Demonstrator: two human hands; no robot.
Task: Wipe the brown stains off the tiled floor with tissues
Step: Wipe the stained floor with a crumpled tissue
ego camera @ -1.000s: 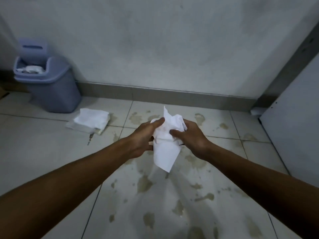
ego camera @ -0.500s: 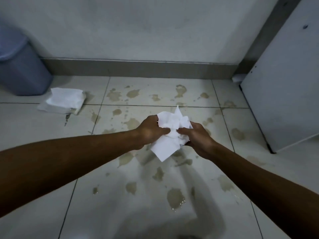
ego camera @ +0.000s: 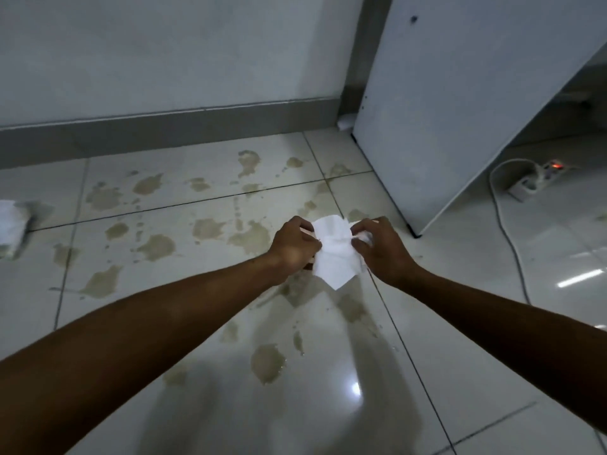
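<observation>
Forearms, two, bare, reaching in from the lower corners and meeting above the middle of the floor.

Left hand [ego camera: 295, 249] — fingers curled closed, pinching the left side of a white tissue [ego camera: 335, 257]. Right hand [ego camera: 381, 247] — likewise closed, fingers gripping the right side of the same tissue. Tissue crumpled and bunched between the two hands, held up off the floor, one pointed corner hanging down below them.

Tiled floor [ego camera: 460, 339] — pale glossy tiles with dark grout lines, glare spot low in the frame. Brown stains [ego camera: 157, 246] — many irregular patches; one large wet-looking blot [ego camera: 266, 362] nearest the camera, a cluster directly under and behind the hands, further spots scattered toward the wall.

Stack of white tissues [ego camera: 11, 226] — lying on the floor at the far left edge, cut off by the frame, well apart from the hands.

White panel [ego camera: 460, 103] — large, flat, standing on the floor right of the hands, its lower corner just beyond the right hand.

Power strip [ego camera: 538, 177] — on the floor behind the panel at the right, a small red light showing, a white cable [ego camera: 505, 231] curving from it toward the camera.

Grey skirting [ego camera: 164, 129] — running along the base of the wall.

Wall [ego camera: 164, 54] — pale, plain, farthest back.
</observation>
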